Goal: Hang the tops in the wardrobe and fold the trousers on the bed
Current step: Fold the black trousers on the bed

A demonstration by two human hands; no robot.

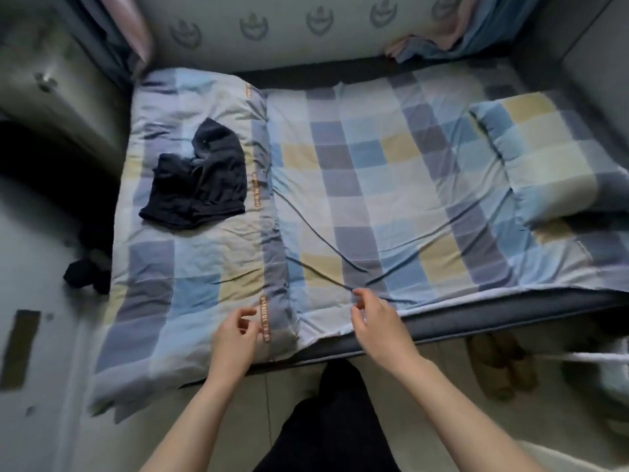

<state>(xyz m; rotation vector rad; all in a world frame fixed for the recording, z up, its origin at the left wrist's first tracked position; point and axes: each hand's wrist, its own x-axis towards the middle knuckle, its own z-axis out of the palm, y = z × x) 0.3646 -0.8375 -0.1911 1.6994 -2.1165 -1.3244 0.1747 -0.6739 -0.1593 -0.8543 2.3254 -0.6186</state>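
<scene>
Bed (357,185) with checked cover fills view. Your left hand (235,338) and right hand (377,325) hover over near edge, fingers loosely curled, each grip clamped on nothing. One dark garment (199,182) lies crumpled far left on bed, well apart; looks unfolded. One dark bundle (86,272) on floor. Next: reach left, spread garment flat.

Single head view, looking steeply down over the bed (374,172), close above hands, edges somewhat blurred

Trousers (199,178) lie on the bed's (374,185) left, pillow (551,155) right.
</scene>
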